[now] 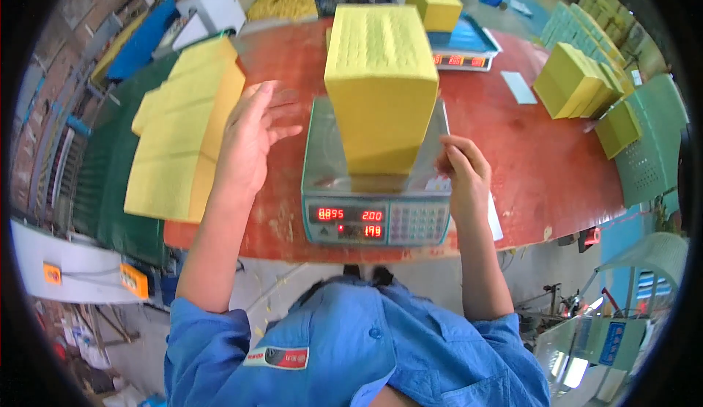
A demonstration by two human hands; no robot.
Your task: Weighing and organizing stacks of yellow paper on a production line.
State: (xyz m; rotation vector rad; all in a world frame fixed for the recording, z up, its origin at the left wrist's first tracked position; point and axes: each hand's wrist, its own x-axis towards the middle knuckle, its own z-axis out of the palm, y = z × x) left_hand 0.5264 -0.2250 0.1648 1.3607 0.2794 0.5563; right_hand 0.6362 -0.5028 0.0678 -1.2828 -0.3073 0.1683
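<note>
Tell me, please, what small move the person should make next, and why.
Probably just read the red display: its digits are lit, the tall yellow block stands on the scale, and neither the left hand nor the right hand appears to touch the block, so the reading should be free of any push.

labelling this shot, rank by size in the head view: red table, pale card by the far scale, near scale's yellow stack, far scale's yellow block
Red table
Near yellow stack
Far yellow block
Pale card
Visible size only; nearness enlarges the near stack.
</note>
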